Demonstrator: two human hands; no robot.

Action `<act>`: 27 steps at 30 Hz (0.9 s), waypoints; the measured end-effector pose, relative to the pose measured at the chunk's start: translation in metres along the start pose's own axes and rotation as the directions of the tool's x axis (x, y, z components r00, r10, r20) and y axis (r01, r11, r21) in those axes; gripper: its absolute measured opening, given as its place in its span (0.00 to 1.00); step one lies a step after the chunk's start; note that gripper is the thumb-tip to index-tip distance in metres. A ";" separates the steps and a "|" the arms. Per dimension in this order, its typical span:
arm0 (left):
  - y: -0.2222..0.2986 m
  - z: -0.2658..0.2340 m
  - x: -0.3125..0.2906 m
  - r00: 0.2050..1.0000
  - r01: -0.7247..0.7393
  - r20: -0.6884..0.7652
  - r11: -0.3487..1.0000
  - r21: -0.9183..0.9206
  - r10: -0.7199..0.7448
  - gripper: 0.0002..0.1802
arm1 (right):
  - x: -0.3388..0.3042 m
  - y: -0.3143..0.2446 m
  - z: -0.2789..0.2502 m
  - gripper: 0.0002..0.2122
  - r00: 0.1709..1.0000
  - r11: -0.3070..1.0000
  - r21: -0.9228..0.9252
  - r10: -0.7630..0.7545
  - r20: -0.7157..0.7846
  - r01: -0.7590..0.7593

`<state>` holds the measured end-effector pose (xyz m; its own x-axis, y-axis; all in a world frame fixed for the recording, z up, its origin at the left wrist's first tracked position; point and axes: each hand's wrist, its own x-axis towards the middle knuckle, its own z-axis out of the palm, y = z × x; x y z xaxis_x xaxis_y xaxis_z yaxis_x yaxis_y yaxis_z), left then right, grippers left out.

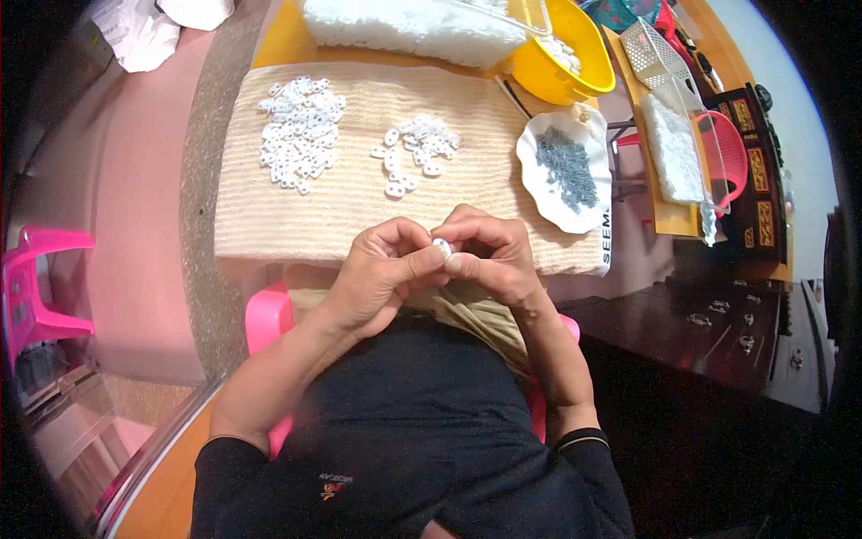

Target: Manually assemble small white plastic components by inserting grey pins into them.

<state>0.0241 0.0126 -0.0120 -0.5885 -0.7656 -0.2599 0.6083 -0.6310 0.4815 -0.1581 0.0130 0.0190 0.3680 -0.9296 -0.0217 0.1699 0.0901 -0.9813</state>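
Close to the table's near edge, a small white plastic piece (441,245) sits between the fingertips of both my hands. My left hand (386,274) pinches it with thumb and forefinger. From the other side, the thumb and forefinger of my right hand (492,256) close on the same piece; whether a smaller part is also between them is hidden. Just beyond lies a small heap of white plastic pieces (429,139) with holes. A larger pile of similar white pieces (301,126) spreads at the left. A white wavy-edged plate (532,184) at the right holds many small dark-grey slender parts, too small to name.
A striped beige cloth (359,225) covers the table. At its far side stand a clear bin (413,45) of white pieces and a yellow bowl (600,76). Another clear box (673,148) is farther right. A pink stool (49,283) stands on the left floor.
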 end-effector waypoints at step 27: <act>0.003 0.010 -0.002 0.996 0.051 -0.075 0.992 0.113 -0.043 0.08 | 0.004 -0.030 -0.077 0.09 0.970 0.880 -0.460 0.002 -0.241 -0.116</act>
<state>0.0213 0.0138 -0.0017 -0.5721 -0.7452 -0.3426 0.5131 -0.6511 0.5594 -0.2320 -0.0207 0.0338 0.1368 -0.9882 -0.0686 -0.3133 0.0225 -0.9494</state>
